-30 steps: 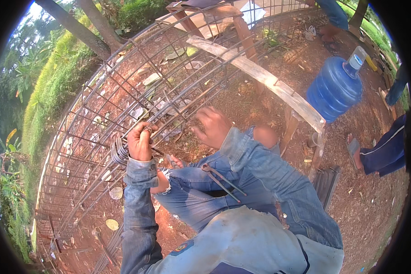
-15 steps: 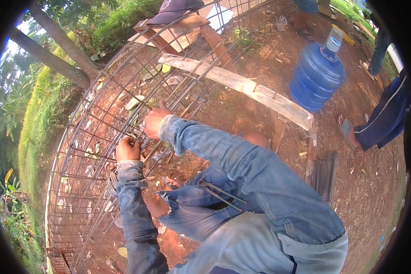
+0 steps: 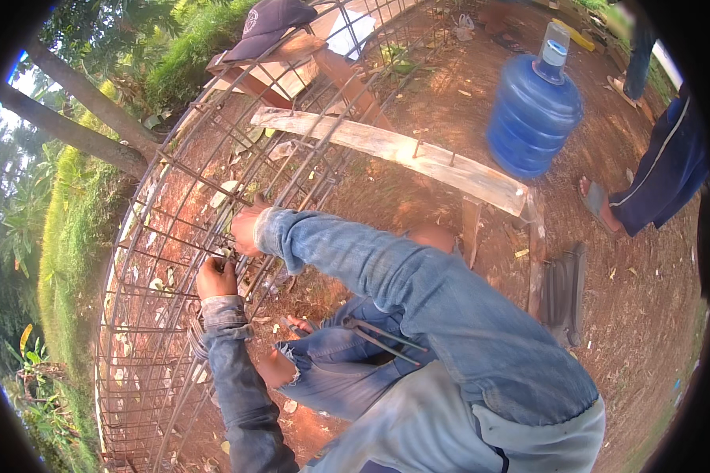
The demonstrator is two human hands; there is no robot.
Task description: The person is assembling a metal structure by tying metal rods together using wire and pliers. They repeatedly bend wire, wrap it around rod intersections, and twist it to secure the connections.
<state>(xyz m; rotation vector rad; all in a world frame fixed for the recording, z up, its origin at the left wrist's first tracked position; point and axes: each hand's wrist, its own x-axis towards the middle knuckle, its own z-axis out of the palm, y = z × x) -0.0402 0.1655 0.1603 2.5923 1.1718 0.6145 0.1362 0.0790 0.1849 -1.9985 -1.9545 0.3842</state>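
A rusty rebar cage (image 3: 166, 236) made of crossed bars curves across the red earth on the left. My left hand (image 3: 215, 277) is closed around a bar at a crossing of the cage. Thin wire loops (image 3: 198, 340) hang around that forearm's denim sleeve. Just above and to the right, my right hand (image 3: 245, 229) reaches into the mesh with its fingers curled on a bar, a hand's width from the left one. Its fingertips are hidden behind the hand. My knees in torn jeans (image 3: 323, 363) are bent below both arms.
A rough wooden plank bench (image 3: 418, 158) crosses behind the cage, with a dark cap (image 3: 268, 24) on a wooden stand beyond. A blue water jug (image 3: 535, 118) stands at the upper right. Another person's sandalled foot (image 3: 598, 203) is at the right. Tree trunks (image 3: 87, 126) and grass line the left.
My right hand has moved left and down across the mesh until it is close above my left hand. The left hand stays on its bar. The view has tilted.
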